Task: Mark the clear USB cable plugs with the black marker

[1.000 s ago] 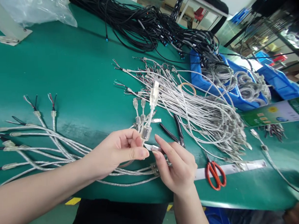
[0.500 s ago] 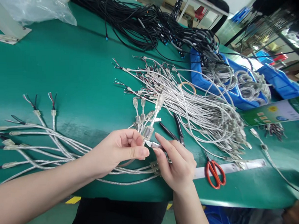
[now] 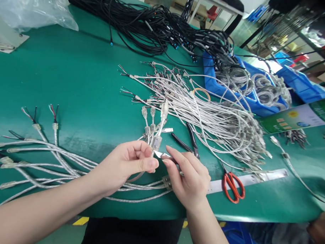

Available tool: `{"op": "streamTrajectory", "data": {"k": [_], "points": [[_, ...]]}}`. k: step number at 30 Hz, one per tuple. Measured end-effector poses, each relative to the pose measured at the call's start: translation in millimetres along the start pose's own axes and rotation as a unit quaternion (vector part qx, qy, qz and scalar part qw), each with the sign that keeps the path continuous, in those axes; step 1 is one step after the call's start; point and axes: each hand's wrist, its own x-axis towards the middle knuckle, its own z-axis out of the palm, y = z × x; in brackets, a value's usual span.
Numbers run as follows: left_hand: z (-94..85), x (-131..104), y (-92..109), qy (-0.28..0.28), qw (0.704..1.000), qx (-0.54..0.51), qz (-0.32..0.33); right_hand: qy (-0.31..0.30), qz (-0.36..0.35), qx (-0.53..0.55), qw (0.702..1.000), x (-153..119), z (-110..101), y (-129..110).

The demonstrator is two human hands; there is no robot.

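Note:
My left hand (image 3: 137, 160) is closed in a pinch on a clear-jacketed USB cable (image 3: 160, 127), just below its boxy clear lump; the plug end points up and away. In my right hand (image 3: 189, 176) is a small knife (image 3: 160, 155), its pale blade pointing left at the cable by my left fingertips. Whether the blade touches the cable is hard to see. Behind the hands stand more USB plugs (image 3: 148, 117) with similar lumps. Several silvery cables (image 3: 73, 169) with bare wire ends run under my left forearm.
Black-handled pliers (image 3: 191, 140) lie beyond my right hand. Red-handled scissors (image 3: 232, 186) rest on a steel ruler (image 3: 271, 176) to the right. A big heap of white cables (image 3: 205, 113) spreads behind, near blue bins (image 3: 210, 72) of coiled cables. Black cables (image 3: 148, 26) lie at the back.
The plug end of the held cable has tipped a little left and more upright. The knife blade shows more clearly beside the left fingertips. The whole view has shifted slightly.

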Motion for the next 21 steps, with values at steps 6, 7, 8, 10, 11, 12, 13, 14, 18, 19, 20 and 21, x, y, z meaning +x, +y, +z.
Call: {"op": "streamTrajectory", "data": {"k": [6, 7, 8, 10, 11, 12, 13, 14, 18, 19, 20, 21], "points": [[0.5, -0.5, -1.8, -0.004, 1.0, 0.002, -0.002, -0.035, 0.012, 0.033, 0.999, 2.1, -2.7, 0.9], [0.5, -0.2, -2.2, -0.003, 1.0, 0.005, -0.007, -0.032, 0.01, 0.028, 0.999, 1.9, -2.6, 1.5], [0.4, 0.2, -2.7, -0.003, 1.0, 0.008, -0.01, -0.027, 0.008, 0.021, 0.999, 1.7, -2.5, 2.1], [0.1, 0.7, -3.4, -0.002, 1.0, 0.014, -0.014, -0.017, -0.001, 0.0, 1.0, 1.0, -2.2, 3.2], [-0.1, 0.7, -3.8, -0.003, 1.0, 0.015, -0.014, -0.011, -0.006, -0.009, 1.0, 0.7, -1.9, 3.7], [-0.3, 0.5, -4.1, -0.003, 1.0, 0.015, -0.014, -0.005, -0.009, -0.013, 1.0, 0.5, -1.6, 4.2], [-0.5, 0.2, -4.5, -0.005, 1.0, 0.016, -0.011, 0.001, -0.011, -0.012, 1.0, 0.3, -1.2, 4.6], [-0.7, -0.2, -5.0, -0.008, 1.0, 0.016, -0.009, 0.007, -0.011, -0.007, 1.0, 0.3, -0.7, 5.0], [-0.9, -0.9, -6.7, -0.013, 1.0, 0.017, -0.003, 0.005, 0.005, 0.019, 1.0, 1.1, 0.9, 6.0], [-0.9, -0.5, -7.1, -0.012, 1.0, 0.017, -0.003, 0.0, 0.01, 0.025, 1.0, 1.5, 0.8, 5.9], [-1.1, 0.1, -7.4, -0.012, 1.0, 0.018, -0.003, -0.003, 0.012, 0.032, 0.999, 2.0, 0.4, 5.7], [-1.3, 0.9, -7.7, -0.012, 1.0, 0.02, -0.002, -0.003, 0.013, 0.041, 0.999, 2.5, -0.2, 5.3]]}}
